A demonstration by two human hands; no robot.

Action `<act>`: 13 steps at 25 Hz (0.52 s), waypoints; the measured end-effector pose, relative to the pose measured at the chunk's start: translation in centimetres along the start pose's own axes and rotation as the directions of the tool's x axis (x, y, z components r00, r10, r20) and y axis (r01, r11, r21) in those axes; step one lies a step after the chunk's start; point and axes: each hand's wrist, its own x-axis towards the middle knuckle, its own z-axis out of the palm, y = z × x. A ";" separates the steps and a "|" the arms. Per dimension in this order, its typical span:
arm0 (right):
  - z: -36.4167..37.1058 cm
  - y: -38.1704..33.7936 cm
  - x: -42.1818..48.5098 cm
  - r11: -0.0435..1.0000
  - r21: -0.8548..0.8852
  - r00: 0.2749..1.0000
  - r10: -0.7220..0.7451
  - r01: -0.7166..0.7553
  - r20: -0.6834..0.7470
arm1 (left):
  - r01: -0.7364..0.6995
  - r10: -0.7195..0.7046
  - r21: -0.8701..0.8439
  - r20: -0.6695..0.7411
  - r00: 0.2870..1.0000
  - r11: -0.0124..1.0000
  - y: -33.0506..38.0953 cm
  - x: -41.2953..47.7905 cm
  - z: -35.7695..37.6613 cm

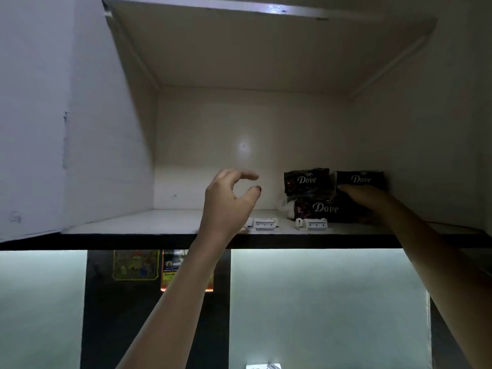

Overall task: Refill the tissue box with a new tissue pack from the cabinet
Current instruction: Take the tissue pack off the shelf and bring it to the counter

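Both bare forearms reach up into an open wall cabinet (250,123) seen from below. The left hand (229,201) hangs in the air above the shelf's front edge, wrist bent back, fingers loosely curled and parted from the thumb so that a gap shows between them; it grips nothing. The thumbnail carries dark polish.

The right hand (364,195) lies further in and to the right of the left one, palm down, its fingers reaching into a cluster of dark packs (324,207) printed with "Dove" in white script. Whether those fingers are closed around a pack or merely laid against it cannot be told (the hand sits in shadow). The packs look like glossy, crinkled film, soft-cornered and pillowy: two stand side by side at the back, a third lies lower in front, touching the underside of the right hand.

Just below and between the two hands, two small white plastic latches (287,224) sit on the smooth pale shelf (133,222), whose front lip is a dark band. The cabinet's inner walls are matte cream, and a white door (34,115) hangs open left of the left hand.
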 end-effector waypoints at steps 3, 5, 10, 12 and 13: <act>0.4 -0.6 1.5 0.995 -0.043 0.988 0.094 -0.089 0.122 | -0.006 0.006 -0.009 -0.003 1.000 1.000 0.3 0.8 1.7; 1.1 -1.1 2.2 0.970 -0.240 0.979 0.084 -0.038 0.184 | -0.013 0.013 -0.009 -0.013 1.000 1.000 0.2 1.1 2.1; 1.8 -1.9 2.3 0.958 -0.286 0.975 0.053 0.011 0.215 | -0.013 0.013 0.008 -0.003 1.000 1.000 -0.1 1.3 1.4; 1.6 -2.0 1.6 0.979 -0.204 0.980 0.036 0.005 0.195 | -0.019 0.019 0.007 -0.007 1.000 1.000 0.1 1.3 0.9; 1.3 -2.1 1.2 0.988 -0.151 0.983 0.029 -0.001 0.179 | -0.020 0.020 -0.002 -0.010 1.000 1.000 0.2 1.3 0.8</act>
